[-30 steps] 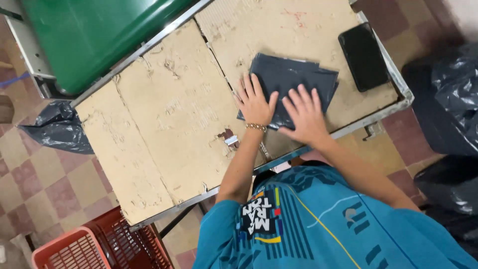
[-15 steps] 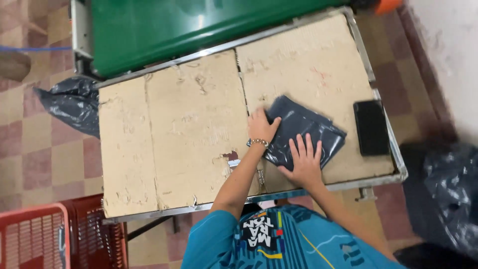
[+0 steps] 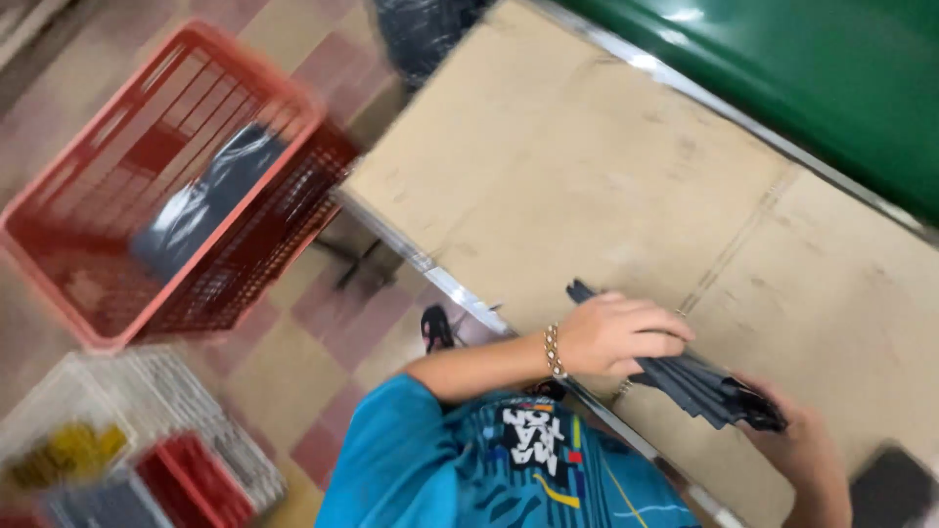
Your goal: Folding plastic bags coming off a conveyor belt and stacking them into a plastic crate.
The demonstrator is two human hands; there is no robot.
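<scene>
A folded dark grey cloth point(image 3: 693, 383) is lifted edge-on just above the tan worktable point(image 3: 606, 186). My left hand point(image 3: 621, 335), with a beaded bracelet at the wrist, grips its near end with fingers curled over the top. My right hand point(image 3: 797, 435) holds the other end from underneath. Both hands are over the table's front edge, close to my blue shirt.
A red plastic basket point(image 3: 166, 196) with a dark bundle inside stands on the tiled floor at the left. Smaller white and red crates point(image 3: 137, 450) sit below it. A green surface point(image 3: 822, 88) borders the table's far side. A black flat object point(image 3: 892, 486) lies at the lower right.
The view has swung left toward the floor baskets. The cloth, flat under both palms before, is now picked up and held between both hands.
</scene>
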